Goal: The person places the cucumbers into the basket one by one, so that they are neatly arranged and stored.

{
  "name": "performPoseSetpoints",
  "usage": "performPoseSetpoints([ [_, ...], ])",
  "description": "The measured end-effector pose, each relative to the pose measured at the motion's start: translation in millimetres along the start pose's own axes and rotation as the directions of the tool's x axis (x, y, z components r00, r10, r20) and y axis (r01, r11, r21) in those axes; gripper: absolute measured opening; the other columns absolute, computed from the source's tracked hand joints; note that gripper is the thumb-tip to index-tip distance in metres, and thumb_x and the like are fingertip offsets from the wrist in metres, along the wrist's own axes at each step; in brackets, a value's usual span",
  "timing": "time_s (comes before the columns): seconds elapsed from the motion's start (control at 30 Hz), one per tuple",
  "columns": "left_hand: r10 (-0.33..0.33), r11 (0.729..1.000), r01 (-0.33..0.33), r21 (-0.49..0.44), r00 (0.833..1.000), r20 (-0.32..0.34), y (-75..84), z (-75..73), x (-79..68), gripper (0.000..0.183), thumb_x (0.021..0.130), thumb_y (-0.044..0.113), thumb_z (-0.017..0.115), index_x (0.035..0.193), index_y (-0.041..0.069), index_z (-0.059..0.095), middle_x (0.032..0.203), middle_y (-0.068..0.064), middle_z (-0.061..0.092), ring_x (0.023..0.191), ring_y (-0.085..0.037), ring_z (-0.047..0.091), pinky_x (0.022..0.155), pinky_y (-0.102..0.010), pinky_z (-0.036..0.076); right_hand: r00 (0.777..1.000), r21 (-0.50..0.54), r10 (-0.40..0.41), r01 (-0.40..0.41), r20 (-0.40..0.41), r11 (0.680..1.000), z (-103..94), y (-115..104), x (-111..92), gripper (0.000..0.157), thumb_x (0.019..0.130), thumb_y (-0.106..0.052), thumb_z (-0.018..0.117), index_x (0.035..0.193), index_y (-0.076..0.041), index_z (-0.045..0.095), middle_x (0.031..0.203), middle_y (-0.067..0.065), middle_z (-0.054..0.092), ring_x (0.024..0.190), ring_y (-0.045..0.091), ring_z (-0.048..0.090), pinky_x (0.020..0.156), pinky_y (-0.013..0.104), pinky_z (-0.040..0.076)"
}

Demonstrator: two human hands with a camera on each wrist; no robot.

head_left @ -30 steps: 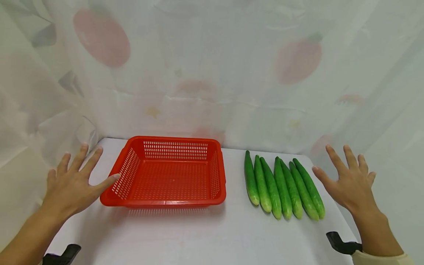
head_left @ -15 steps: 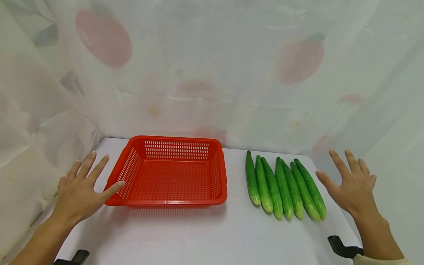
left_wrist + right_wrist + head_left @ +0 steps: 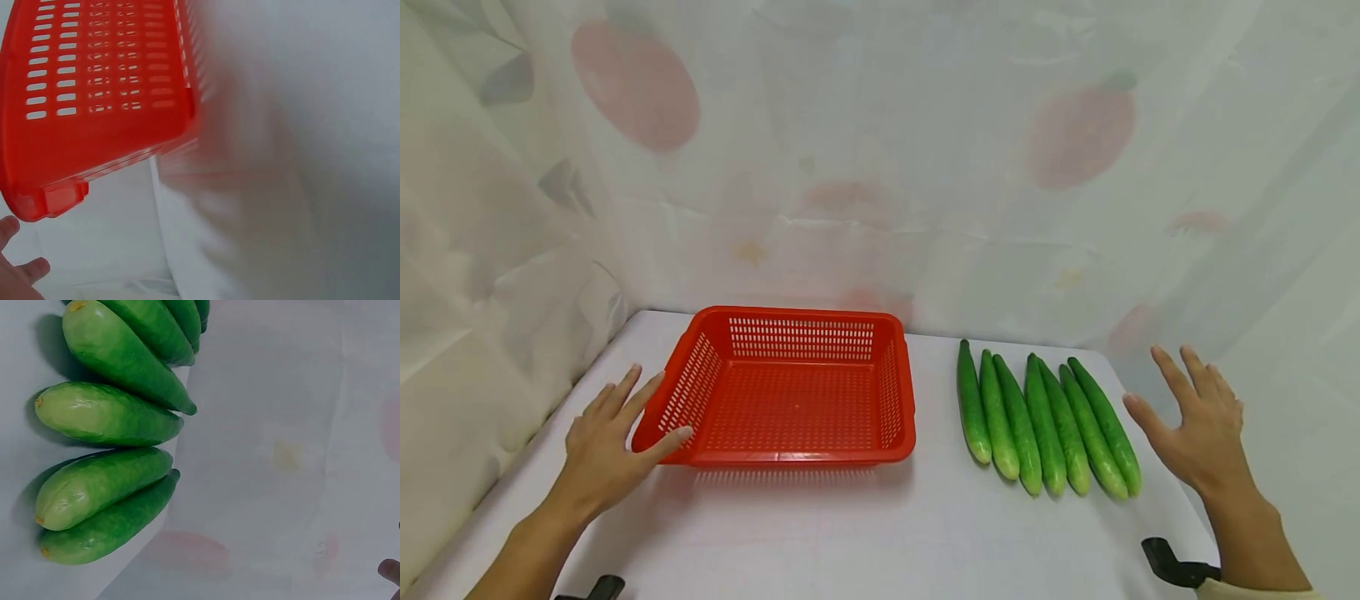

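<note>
A red plastic basket (image 3: 797, 457) with slotted sides stands on the left half of the white table, nothing inside it. My left hand (image 3: 606, 450), fingers spread, is at its left side; thumb and fingers overlap the rim in the head view. In the left wrist view two fingertips (image 3: 37, 267) show below the basket's corner (image 3: 94, 144). Several green cucumbers (image 3: 1037, 425) lie side by side in a row to the right of the basket. My right hand (image 3: 1206, 429) hovers to their right, fingers spread, holding nothing. The right wrist view shows the cucumbers (image 3: 106, 415) close up.
The table (image 3: 820, 542) has a white cover. Pale plastic sheeting (image 3: 880, 167) with faded fruit prints hangs behind it and along both sides. A black strap piece (image 3: 1176, 567) sits at the right wrist, another (image 3: 602, 587) at the left.
My left hand has moved right and toward the front, closer to the basket's left side. My right hand has lowered slightly. Basket and cucumbers stay in place.
</note>
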State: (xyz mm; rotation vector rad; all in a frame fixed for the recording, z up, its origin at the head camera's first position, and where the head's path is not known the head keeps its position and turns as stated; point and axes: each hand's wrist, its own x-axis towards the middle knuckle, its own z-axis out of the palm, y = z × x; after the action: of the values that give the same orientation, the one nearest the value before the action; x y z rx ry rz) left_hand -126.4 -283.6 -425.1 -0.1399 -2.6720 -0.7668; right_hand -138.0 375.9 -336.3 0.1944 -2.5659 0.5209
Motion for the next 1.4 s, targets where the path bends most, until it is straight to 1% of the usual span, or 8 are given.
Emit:
performPoseSetpoints([
  [0.13,0.013,0.998,-0.013,-0.056,1.000,-0.002,-1.6,7.1,-1.6,0.081,0.084,0.041,0.071,0.152,0.019,0.032,0.159,-0.008,0.014,0.137,-0.050,0.012,0.098,-0.073,-0.006,1.000,0.034,-0.019,0.020,-0.024,0.999,4.4,4.8,-3.1,0.068,0.092,-0.035,0.061,0.152,-0.020,0.032,0.156,0.021,0.019,0.137,0.054,0.009,0.097,0.075,-0.006],
  [0.33,-0.003,0.994,0.005,-0.107,1.000,0.017,-3.4,14.8,-4.6,0.078,0.084,0.040,0.072,0.150,0.018,0.038,0.159,-0.006,0.017,0.137,-0.048,0.015,0.096,-0.075,0.008,0.997,0.062,-0.037,0.041,-0.064,0.997,10.0,13.2,-5.4,0.065,0.092,-0.033,0.062,0.149,-0.016,0.038,0.153,0.023,0.023,0.136,0.054,0.014,0.101,0.071,0.000],
  [0.57,-0.027,0.983,0.034,-0.180,0.999,0.044,-9.6,24.6,-10.7,0.074,0.084,0.037,0.074,0.147,0.014,0.043,0.159,-0.002,0.018,0.136,-0.044,0.019,0.085,-0.077,0.023,0.999,0.109,0.026,-0.023,-0.030,0.994,15.6,20.1,-9.3,0.064,0.093,-0.027,0.061,0.150,-0.015,0.035,0.155,0.021,0.021,0.136,0.054,0.012,0.098,0.075,0.008],
  [0.77,-0.035,0.974,0.041,-0.222,0.999,0.029,-11.8,30.6,-14.2,0.072,0.083,0.034,0.075,0.144,0.009,0.046,0.158,-0.001,0.020,0.137,-0.042,0.019,0.087,-0.076,0.024,0.997,0.110,0.074,-0.075,0.012,0.991,23.3,29.6,-17.8,0.065,0.095,-0.026,0.057,0.153,-0.016,0.029,0.156,0.021,0.017,0.137,0.053,0.010,0.098,0.075,0.006],
  [0.93,-0.007,0.972,0.003,-0.233,1.000,-0.015,-14.3,31.9,-13.6,0.068,0.082,0.029,0.076,0.141,0.008,0.050,0.157,-0.001,0.023,0.136,-0.041,0.022,0.092,-0.074,0.022,0.994,0.139,0.106,-0.109,0.028,0.984,31.1,39.5,-24.9,0.066,0.096,-0.025,0.055,0.154,-0.016,0.026,0.156,0.021,0.016,0.139,0.050,0.009,0.099,0.074,0.003],
  [1.13,0.029,0.972,-0.045,-0.231,0.997,-0.069,-17.1,32.1,-13.8,0.068,0.080,0.024,0.078,0.138,0.001,0.051,0.155,-0.002,0.027,0.136,-0.037,0.024,0.101,-0.065,0.021,0.986,0.148,0.157,-0.163,0.051,0.975,39.8,47.3,-33.7,0.064,0.097,-0.026,0.053,0.154,-0.018,0.025,0.156,0.021,0.017,0.139,0.048,0.011,0.100,0.073,0.006],
  [1.23,0.024,0.973,-0.039,-0.229,0.997,-0.068,-17.6,31.6,-13.8,0.069,0.080,0.025,0.078,0.139,0.001,0.050,0.155,-0.001,0.027,0.137,-0.036,0.023,0.100,-0.067,0.022,0.981,0.150,0.184,-0.192,0.066,0.970,43.2,51.4,-37.7,0.065,0.098,-0.027,0.053,0.155,-0.019,0.024,0.156,0.022,0.017,0.139,0.047,0.011,0.099,0.074,0.009],
  [1.4,0.000,0.970,-0.012,-0.243,0.999,-0.046,-18.2,33.0,-13.2,0.070,0.082,0.026,0.077,0.141,0.004,0.048,0.156,0.001,0.025,0.138,-0.036,0.023,0.095,-0.072,0.024,0.965,0.182,0.240,-0.256,0.108,0.949,48.9,60.1,-42.8,0.066,0.098,-0.030,0.053,0.155,-0.020,0.021,0.155,0.023,0.018,0.137,0.050,0.016,0.092,0.075,0.023],
])
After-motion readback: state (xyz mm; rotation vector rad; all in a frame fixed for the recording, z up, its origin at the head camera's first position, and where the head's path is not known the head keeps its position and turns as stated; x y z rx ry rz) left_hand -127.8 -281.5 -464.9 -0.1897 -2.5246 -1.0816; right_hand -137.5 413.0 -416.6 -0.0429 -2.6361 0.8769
